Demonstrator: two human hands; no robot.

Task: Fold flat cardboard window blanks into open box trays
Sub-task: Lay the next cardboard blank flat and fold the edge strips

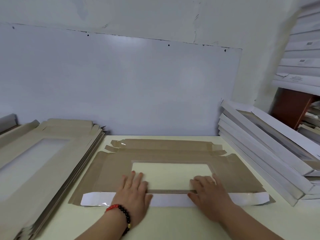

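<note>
A pale table (173, 222) runs up to a white wall (138, 84). On the left of it lies a tall stack of flat blanks (52, 153), each with a window cut in it. On the right, a leaning pile of folded white trays (270, 153) reaches the table's far corner.

Between the two lies one blank (164, 153), brown side up, flat on the table, its clear window (171, 174) in the middle and its far flaps spread toward the wall. Its near flap (173, 200) is folded over onto the blank, showing its white face.

Both hands press on that fold. The left hand (133, 194) lies flat, fingers straight and reaching onto the window's near left corner, palm on the white flap. The right hand (207, 193) lies flat too, fingers over the window's near right part, thumb on the flap. Neither grips anything.

A red and black bead bracelet (121, 215) circles the left wrist.
</note>
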